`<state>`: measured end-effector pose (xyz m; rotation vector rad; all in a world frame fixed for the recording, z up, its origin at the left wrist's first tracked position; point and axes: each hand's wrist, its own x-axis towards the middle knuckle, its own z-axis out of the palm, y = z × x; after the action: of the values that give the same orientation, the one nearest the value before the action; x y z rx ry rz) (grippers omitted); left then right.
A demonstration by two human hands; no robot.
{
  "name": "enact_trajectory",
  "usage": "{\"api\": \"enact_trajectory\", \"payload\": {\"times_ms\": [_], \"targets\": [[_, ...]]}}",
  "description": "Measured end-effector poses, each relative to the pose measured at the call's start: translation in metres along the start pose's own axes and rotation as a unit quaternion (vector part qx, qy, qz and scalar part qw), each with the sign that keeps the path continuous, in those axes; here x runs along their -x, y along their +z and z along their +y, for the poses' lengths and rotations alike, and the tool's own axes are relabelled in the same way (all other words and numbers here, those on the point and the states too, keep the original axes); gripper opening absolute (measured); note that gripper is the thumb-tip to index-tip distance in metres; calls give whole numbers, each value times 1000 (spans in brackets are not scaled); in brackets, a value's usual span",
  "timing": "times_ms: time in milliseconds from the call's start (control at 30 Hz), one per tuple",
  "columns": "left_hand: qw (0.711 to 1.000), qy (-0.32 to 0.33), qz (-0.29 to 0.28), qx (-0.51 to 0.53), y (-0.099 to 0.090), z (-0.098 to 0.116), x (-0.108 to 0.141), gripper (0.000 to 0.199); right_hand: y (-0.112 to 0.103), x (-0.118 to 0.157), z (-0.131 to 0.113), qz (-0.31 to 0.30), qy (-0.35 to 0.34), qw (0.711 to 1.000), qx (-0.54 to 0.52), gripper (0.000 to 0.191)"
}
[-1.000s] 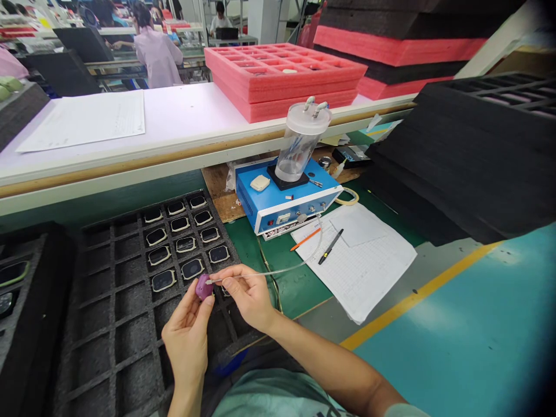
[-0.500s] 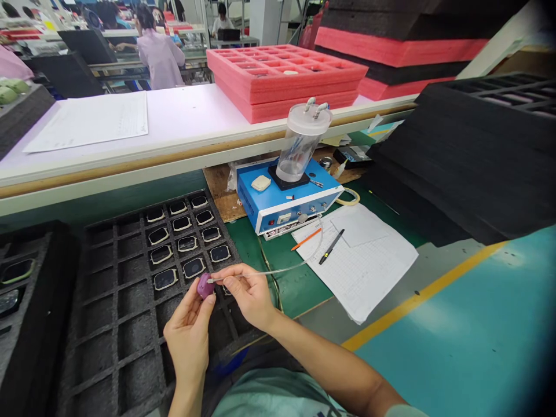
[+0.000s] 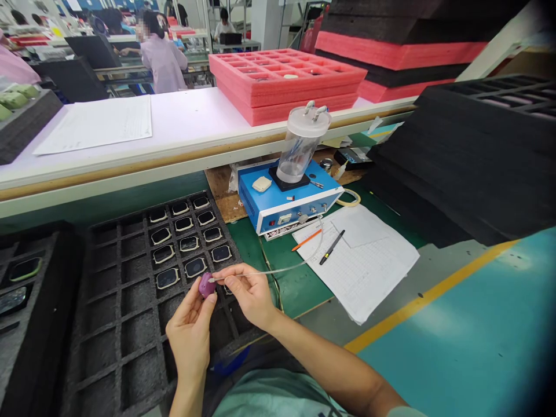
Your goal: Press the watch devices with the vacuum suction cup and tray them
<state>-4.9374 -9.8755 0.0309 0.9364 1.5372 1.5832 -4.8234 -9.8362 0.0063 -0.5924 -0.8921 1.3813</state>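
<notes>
Between the fingers and thumb of my left hand [image 3: 194,324] is a small purple case [image 3: 207,285], held above the black foam tray [image 3: 141,330]. My right hand [image 3: 249,294] pinches a thin clear tube [image 3: 286,269] close to its end, and the tip touches the purple case. From there the tube curves to the front of a blue box [image 3: 284,202], on which stand a clear cylinder [image 3: 297,156] and a cream case [image 3: 262,184]. Several watch bodies with dark screens [image 3: 195,267] lie in the tray's compartments.
Right of the box lie papers [image 3: 369,272] with a black pen [image 3: 332,247] and an orange pen [image 3: 306,240]. A white shelf [image 3: 182,119] holds red foam trays [image 3: 282,87]. Black foam [image 3: 469,156] is stacked at right, another tray [image 3: 47,324] at left. People sit in the background.
The view has shifted slightly. Both hands keep the same hold on the purple case and the tube.
</notes>
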Motion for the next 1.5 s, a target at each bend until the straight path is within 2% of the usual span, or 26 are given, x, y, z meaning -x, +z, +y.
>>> {"api": "enact_trajectory", "payload": {"times_ms": [567, 733, 800, 867, 967, 1067, 1233, 1500], "targets": [[1000, 4, -8, 8, 0, 2, 0, 52, 2, 1, -2, 0, -3, 1000, 21, 27], [1000, 8, -1, 22, -1, 0, 0, 52, 0, -2, -3, 18, -16, 999, 40, 31], [999, 4, -8, 41, -2, 1, 1, 54, -2, -5, -7, 0, -12, 992, 126, 29], [998, 1, -24, 55, -4, 1, 2, 54, -4, -8, -12, -43, -11, 973, 227, 17], [997, -6, -40, 71, -6, 1, 3, 51, -5, -12, -20, -97, -36, 946, 307, 13], [993, -11, -53, 102, -7, 0, 3, 47, -6, -15, -27, -123, -54, 930, 342, 15], [991, 3, -72, 111, -8, -4, 3, 44, -9, -17, -34, -151, -43, 912, 379, 16], [995, 18, -78, 65, -10, -9, 1, 44, -15, -20, -34, -170, -20, 917, 360, 15]]}}
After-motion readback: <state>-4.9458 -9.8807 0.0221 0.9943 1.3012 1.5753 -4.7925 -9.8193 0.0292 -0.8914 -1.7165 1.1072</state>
